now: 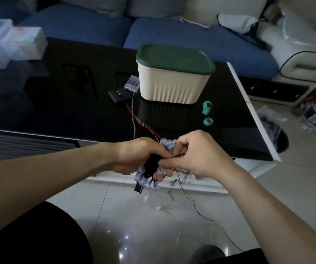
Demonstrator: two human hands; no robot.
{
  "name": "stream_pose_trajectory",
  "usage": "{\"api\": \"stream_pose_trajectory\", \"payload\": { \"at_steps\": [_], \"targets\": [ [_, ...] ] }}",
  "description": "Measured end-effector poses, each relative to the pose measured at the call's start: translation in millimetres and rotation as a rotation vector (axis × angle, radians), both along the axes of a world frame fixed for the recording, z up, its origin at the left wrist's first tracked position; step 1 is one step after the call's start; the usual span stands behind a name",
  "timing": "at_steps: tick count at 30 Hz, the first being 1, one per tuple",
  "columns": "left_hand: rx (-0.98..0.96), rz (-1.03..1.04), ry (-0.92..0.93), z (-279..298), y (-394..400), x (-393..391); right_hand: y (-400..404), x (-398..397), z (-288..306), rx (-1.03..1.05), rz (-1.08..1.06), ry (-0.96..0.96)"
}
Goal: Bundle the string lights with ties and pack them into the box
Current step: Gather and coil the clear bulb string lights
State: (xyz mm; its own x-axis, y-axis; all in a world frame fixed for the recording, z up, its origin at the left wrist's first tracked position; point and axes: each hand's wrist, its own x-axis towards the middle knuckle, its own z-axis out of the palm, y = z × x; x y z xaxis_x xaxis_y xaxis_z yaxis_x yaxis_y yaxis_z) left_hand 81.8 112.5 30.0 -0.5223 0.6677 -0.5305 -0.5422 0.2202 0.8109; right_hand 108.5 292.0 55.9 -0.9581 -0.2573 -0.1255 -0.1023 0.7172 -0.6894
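The dark glass surface (58,103) carried the lidded cream box (174,86) toward its far right, likely parked within reach for packing, its green lid (174,59) on. Just beside it lay the battery packs (124,91), their wires trailing forward to the string lights (149,180), which hung off the near edge above the floor. The coil's long axis ran top-right to bottom-left. The left hand (138,155) gripped the coil, presumably to keep it gathered, while the right hand (195,153) pinched a black tie (150,164) across its middle. Two green tie rolls (206,114) waited near the box.
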Motion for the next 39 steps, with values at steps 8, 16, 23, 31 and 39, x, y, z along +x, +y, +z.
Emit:
{"api": "stream_pose_trajectory", "payload": {
  "at_steps": [8,16,23,31,39],
  "targets": [
    [-0.011,-0.037,0.173,2,-9,5,22,-9,-6,-0.100,0.099,-0.150],
    [-0.013,-0.037,0.156,4,-8,5,11,-9,-10,-0.123,0.082,-0.008],
    [0.015,0.021,0.086,7,-12,4,8,-8,-11,-0.149,0.038,0.079],
    [0.082,0.310,0.063,12,-9,-3,25,-15,-8,-0.152,-0.065,-0.172],
    [0.178,0.425,0.039,10,-14,-9,13,-16,-22,-0.394,-0.195,-0.214]
  ]
}}
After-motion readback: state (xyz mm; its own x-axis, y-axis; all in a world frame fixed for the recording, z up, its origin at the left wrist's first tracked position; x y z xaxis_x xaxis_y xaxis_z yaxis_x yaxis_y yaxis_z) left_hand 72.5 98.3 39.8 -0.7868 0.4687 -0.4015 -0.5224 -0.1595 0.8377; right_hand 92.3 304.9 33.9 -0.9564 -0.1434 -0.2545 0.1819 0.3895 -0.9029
